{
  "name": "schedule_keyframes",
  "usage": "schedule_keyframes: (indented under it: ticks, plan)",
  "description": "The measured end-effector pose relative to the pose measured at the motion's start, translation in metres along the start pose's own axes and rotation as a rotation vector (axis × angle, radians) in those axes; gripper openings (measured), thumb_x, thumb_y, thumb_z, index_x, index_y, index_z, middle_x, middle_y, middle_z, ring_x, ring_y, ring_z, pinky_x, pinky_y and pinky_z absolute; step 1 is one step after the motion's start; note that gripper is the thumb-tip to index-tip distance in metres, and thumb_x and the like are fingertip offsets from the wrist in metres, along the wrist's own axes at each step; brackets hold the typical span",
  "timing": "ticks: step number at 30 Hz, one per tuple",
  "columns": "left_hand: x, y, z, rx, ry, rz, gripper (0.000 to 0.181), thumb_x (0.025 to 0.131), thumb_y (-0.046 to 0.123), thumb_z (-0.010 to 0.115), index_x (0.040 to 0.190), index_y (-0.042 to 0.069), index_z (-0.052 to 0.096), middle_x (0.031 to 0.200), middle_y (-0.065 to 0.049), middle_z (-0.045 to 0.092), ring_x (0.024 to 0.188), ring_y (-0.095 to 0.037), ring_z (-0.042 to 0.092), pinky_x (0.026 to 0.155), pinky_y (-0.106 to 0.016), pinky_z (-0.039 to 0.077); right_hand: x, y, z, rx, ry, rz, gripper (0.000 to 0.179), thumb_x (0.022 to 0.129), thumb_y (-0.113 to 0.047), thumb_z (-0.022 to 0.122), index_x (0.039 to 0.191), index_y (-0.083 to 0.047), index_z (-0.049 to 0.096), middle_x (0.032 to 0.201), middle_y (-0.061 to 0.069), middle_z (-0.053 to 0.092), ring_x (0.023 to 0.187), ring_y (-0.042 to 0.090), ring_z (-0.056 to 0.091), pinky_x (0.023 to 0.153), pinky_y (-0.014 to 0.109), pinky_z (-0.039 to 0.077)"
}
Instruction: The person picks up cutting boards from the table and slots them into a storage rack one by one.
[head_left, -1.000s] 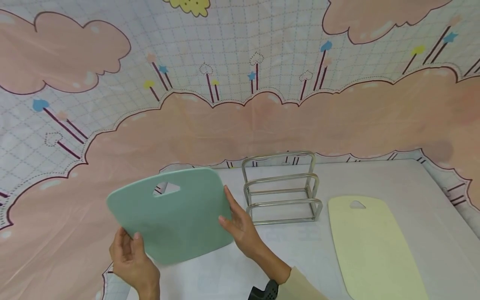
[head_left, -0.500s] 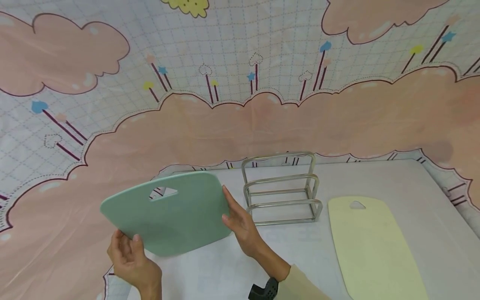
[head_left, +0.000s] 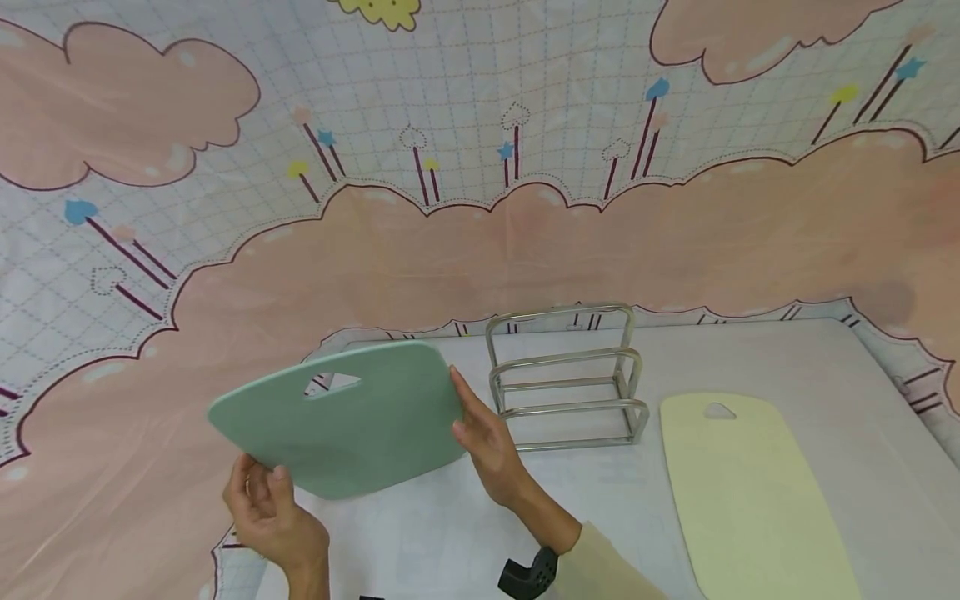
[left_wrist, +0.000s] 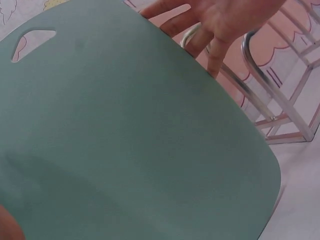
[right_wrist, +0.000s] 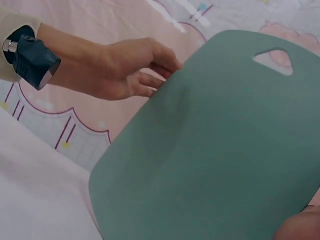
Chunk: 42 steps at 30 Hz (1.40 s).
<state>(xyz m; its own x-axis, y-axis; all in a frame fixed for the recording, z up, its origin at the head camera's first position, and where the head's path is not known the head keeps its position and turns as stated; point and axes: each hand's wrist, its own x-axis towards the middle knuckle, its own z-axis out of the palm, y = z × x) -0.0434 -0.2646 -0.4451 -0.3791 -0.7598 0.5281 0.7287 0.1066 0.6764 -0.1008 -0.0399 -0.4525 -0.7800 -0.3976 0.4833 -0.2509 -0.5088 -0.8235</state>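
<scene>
A green cutting board [head_left: 352,425] with a cut-out handle hole is held raised and tilted above the table, between both hands. My left hand [head_left: 273,517] grips its lower left edge, thumb in front; the right wrist view shows the left hand [right_wrist: 130,70] with fingertips at that edge. On the opposite side, my right hand [head_left: 487,446] holds the right edge, and the left wrist view catches the right hand's [left_wrist: 220,25] spread fingertips along it. The board's lower edge hangs apart from the table in the head view. Part of each hand is hidden behind the board.
A wire metal rack [head_left: 566,383] with upright loops stands just right of the board. Farther right, a pale yellow cutting board [head_left: 750,492] lies flat on the white table [head_left: 832,375]. Behind hangs a cloth [head_left: 570,250] printed with clouds.
The green cutting board has tipped so that it looks shorter, its lower edge rising in view. Both hands keep their hold and have shifted only slightly.
</scene>
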Motion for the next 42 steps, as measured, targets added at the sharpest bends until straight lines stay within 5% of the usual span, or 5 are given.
schedule_keyframes:
  ticks: [6, 12, 20, 27, 42]
  plan:
    - [0.008, 0.005, -0.006, 0.168, -0.153, -0.020, 0.044, 0.086, -0.014, 0.057, 0.129, -0.011, 0.047, 0.124, -0.021, 0.048, 0.115, -0.030, 0.050, 0.096, -0.026, 0.043, 0.002, -0.008, -0.006, -0.082, -0.020, 0.051, 0.062, 0.102, -0.015, 0.046, 0.154, -0.012, 0.012, 0.160, 0.005, 0.005, 0.145, 0.015, 0.001, 0.114, 0.046, 0.006]
    - [0.013, 0.009, -0.014, 0.109, -0.300, -0.106, 0.050, 0.089, -0.015, 0.051, 0.138, -0.007, 0.040, 0.132, -0.017, 0.038, 0.119, -0.026, 0.046, 0.098, -0.023, 0.040, 0.005, -0.016, -0.013, -0.241, -0.037, 0.082, 0.061, 0.101, -0.006, 0.047, 0.154, -0.012, 0.016, 0.158, 0.003, 0.013, 0.144, 0.018, 0.011, 0.113, 0.037, 0.016]
    - [0.017, 0.015, -0.021, 0.342, -0.312, -0.242, 0.052, 0.096, -0.003, 0.050, 0.146, 0.006, 0.037, 0.139, -0.011, 0.031, 0.127, -0.028, 0.037, 0.096, -0.018, 0.039, 0.012, -0.025, -0.008, -0.409, -0.101, 0.093, 0.070, 0.100, -0.019, 0.052, 0.155, -0.018, 0.008, 0.159, 0.001, 0.008, 0.144, 0.015, 0.010, 0.112, 0.035, 0.020]
    - [0.019, 0.025, -0.019, 0.405, -0.380, -0.321, 0.059, 0.097, -0.002, 0.050, 0.150, 0.013, 0.030, 0.141, -0.009, 0.038, 0.132, -0.025, 0.030, 0.102, -0.024, 0.031, 0.014, -0.029, -0.006, -0.517, -0.138, 0.099, 0.078, 0.099, -0.023, 0.054, 0.155, -0.016, 0.001, 0.159, 0.002, 0.003, 0.144, 0.015, 0.005, 0.112, 0.038, 0.020]
    - [0.010, 0.033, -0.012, 0.473, -0.366, -0.226, 0.064, 0.095, -0.005, 0.052, 0.151, 0.009, 0.024, 0.151, -0.022, 0.028, 0.137, -0.023, 0.030, 0.107, -0.022, 0.030, 0.018, -0.036, -0.003, -0.426, -0.106, 0.089, 0.077, 0.097, -0.012, 0.054, 0.154, -0.011, 0.002, 0.159, 0.007, 0.001, 0.144, 0.023, 0.006, 0.110, 0.048, 0.022]
